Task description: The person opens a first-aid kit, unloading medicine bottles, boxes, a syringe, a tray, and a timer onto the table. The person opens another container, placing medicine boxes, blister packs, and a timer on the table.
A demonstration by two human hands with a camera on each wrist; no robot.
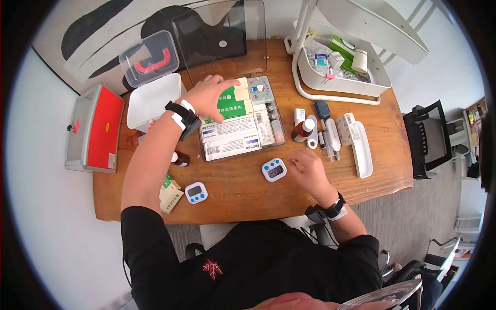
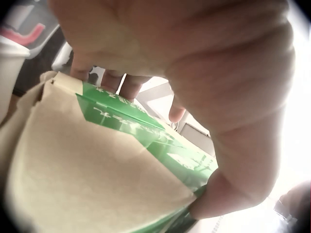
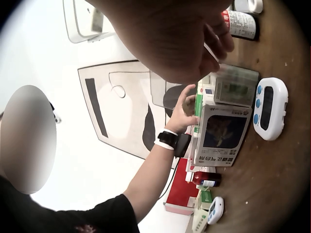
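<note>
Wooden tabletop [image 1: 243, 194] carries, nearest the person, two small timers [image 1: 274, 169]; the right hand [image 1: 309, 170] rests beside one, fingers loosely curled, holding nothing. Farther off, a clear tray [image 1: 279, 135] holds flat medicine boxes, where the left hand [image 1: 209, 95] grips a green box [image 1: 230, 106]. Beyond stands a white bin [image 1: 341, 82] of supplies.

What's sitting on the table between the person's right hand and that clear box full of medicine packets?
In the head view, a small white timer with blue buttons lies on the wood between the right hand and the clear box. The right wrist view shows it too.
</note>
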